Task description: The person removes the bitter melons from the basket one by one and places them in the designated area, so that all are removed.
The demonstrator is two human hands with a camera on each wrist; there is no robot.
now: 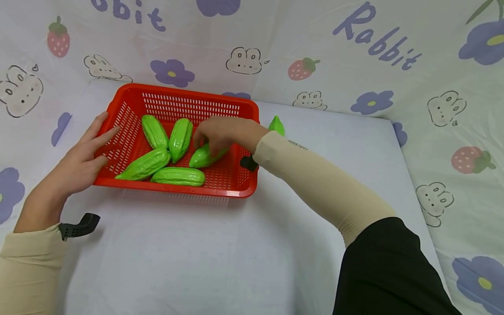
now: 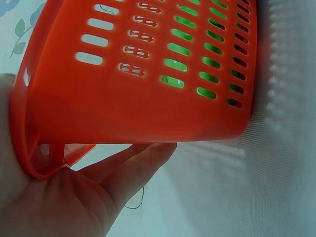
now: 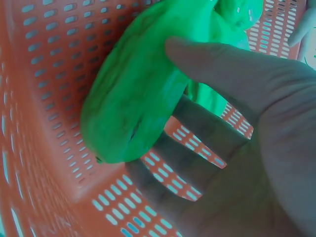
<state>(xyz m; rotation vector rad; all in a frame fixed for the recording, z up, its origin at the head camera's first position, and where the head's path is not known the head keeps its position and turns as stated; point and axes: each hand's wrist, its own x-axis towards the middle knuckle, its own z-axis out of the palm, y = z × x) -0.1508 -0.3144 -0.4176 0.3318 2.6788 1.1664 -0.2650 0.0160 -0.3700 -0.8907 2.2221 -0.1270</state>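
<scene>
Inside the red plastic basket (image 1: 177,189), my right hand (image 1: 218,133) holds a green bitter gourd (image 1: 202,156). The right wrist view shows the thumb on one side of this bitter gourd (image 3: 131,98) and the fingers along its other side. Several more bitter gourds (image 1: 179,176) lie to its left in the basket. My left hand (image 1: 80,164) grips the basket's left end, with fingers over the rim. In the left wrist view, fingers (image 2: 140,165) of that hand lie along the outer wall of the basket (image 2: 123,108).
Another green bitter gourd (image 1: 277,125) lies outside the basket on the right, partly hidden behind the right forearm. The white tabletop (image 1: 197,258) extends in front of the basket. A printed cloth (image 1: 330,39) with rabbits and flowers hangs behind.
</scene>
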